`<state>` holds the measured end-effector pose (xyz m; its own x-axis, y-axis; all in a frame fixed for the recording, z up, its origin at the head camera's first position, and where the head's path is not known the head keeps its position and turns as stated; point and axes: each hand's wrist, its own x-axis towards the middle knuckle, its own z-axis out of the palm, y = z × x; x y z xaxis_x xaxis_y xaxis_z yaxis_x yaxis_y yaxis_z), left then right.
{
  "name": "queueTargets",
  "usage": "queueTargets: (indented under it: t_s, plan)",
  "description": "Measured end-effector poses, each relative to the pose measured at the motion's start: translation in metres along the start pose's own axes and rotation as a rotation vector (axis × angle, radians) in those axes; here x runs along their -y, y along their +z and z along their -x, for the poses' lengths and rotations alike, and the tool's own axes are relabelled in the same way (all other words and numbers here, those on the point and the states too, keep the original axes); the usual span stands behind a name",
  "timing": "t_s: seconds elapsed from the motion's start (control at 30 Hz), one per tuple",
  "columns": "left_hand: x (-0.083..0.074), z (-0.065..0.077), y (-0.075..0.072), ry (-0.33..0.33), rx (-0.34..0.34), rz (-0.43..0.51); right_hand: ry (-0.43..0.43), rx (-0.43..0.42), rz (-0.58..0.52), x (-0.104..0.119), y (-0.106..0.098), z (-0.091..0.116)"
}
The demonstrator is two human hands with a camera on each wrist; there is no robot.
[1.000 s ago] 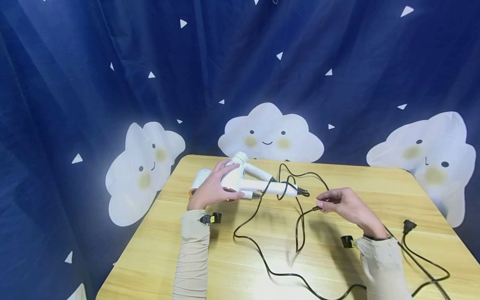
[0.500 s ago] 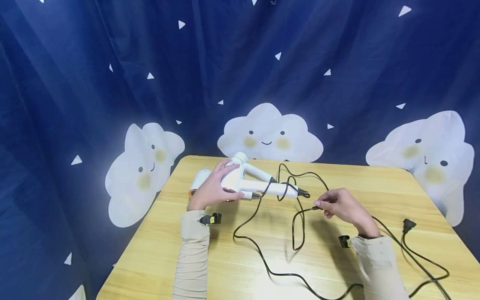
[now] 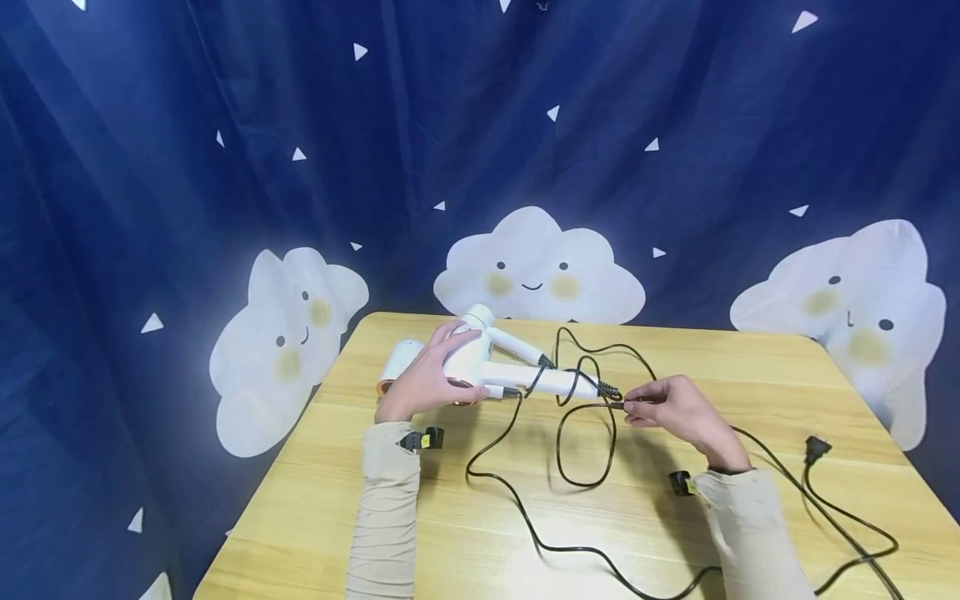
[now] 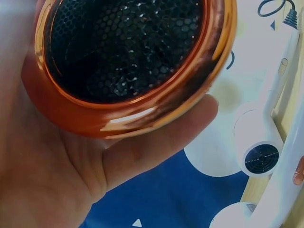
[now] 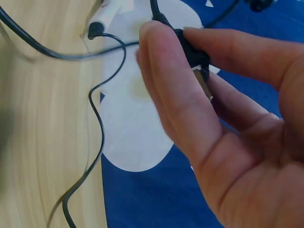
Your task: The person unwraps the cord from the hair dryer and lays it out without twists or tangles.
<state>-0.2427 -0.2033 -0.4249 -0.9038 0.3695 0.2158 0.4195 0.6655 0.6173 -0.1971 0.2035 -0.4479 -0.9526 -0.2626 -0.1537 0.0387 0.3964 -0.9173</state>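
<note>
My left hand (image 3: 427,379) grips the head of a white hair dryer (image 3: 540,379), whose handle points right. In the left wrist view, its copper rim (image 4: 123,121) and dark mesh fill the upper part, with one finger along the rim. Behind it lies a second white hair dryer (image 3: 517,343). A third white hair dryer (image 3: 403,357) sits partly hidden by my left hand. My right hand (image 3: 678,412) pinches a black plug (image 5: 192,50) between thumb and fingers, near the end of the held dryer's handle. The plug's prongs are partly covered by fingers in the right wrist view.
Black cords (image 3: 510,492) loop across the wooden table (image 3: 300,517), some tangled around the dryer handles. Another black plug (image 3: 817,450) lies at the right. A dark blue curtain (image 3: 405,125) with clouds hangs behind the table.
My right hand has moved slightly left with the plug, towards the dryer handle. The cord loop below it has swung left and widened. My left hand stays on the dryer.
</note>
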Motion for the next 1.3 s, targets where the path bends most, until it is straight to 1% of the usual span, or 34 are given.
queueTargets:
  t_s: [0.13, 0.37, 0.47, 0.63, 0.77, 0.97, 1.13, 1.3]
  plan:
    - [-0.001, 0.0, 0.0, -0.005, 0.008, 0.0, -0.006, -0.055, -0.015, 0.0, 0.004, -0.004]
    - [-0.001, 0.0, 0.002, 0.016, 0.012, -0.002, -0.025, -0.158, -0.02, -0.001, 0.003, -0.007]
    - [-0.001, 0.0, 0.002, 0.017, 0.018, -0.002, -0.036, -0.202, -0.055, -0.001, 0.002, -0.007]
    - [-0.002, 0.0, 0.003, 0.015, 0.019, 0.004, -0.068, -0.306, -0.13, -0.001, 0.002, -0.007]
    - [-0.002, 0.0, 0.004, 0.023, 0.018, 0.005, -0.106, -0.379, -0.228, 0.0, 0.004, -0.008]
    - [-0.001, -0.002, 0.006, 0.022, 0.025, -0.003, -0.186, -0.45, -0.452, 0.002, 0.008, -0.009]
    - [-0.001, -0.002, 0.007, 0.01, 0.035, 0.009, -0.252, -0.476, -0.59, 0.006, 0.009, -0.007]
    - [0.0, -0.003, 0.008, 0.0, 0.048, 0.013, -0.32, -0.473, -0.693, 0.012, 0.011, -0.004]
